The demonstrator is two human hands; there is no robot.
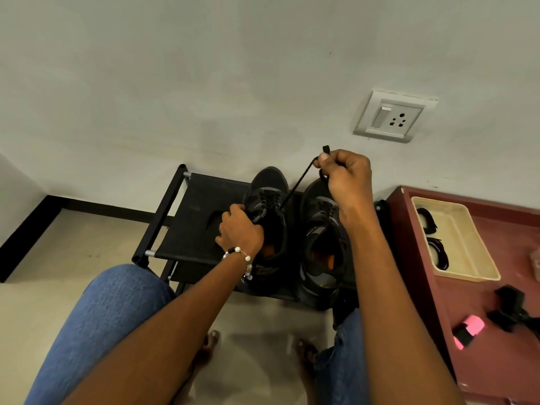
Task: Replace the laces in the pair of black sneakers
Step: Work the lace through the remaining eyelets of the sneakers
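Two black sneakers stand side by side on a black fabric shoe rack [187, 206], toes toward the wall. My left hand [239, 228] grips the side of the left sneaker [270, 197] near its collar. My right hand [343, 171] is raised above the right sneaker [320, 229] and pinches a black lace [296, 185], which runs taut and slanting down to the left sneaker's eyelets. The lace's end sticks up past my fingers. The right sneaker's laces are partly hidden behind my right wrist.
A maroon table [496, 361] stands at the right with a cream tray [467, 244] holding coiled black laces, plus a pink and black object [469, 331] and a black clamp-like item [510, 308]. A wall socket [394, 116] sits above. My denim-clad knees and bare feet are below.
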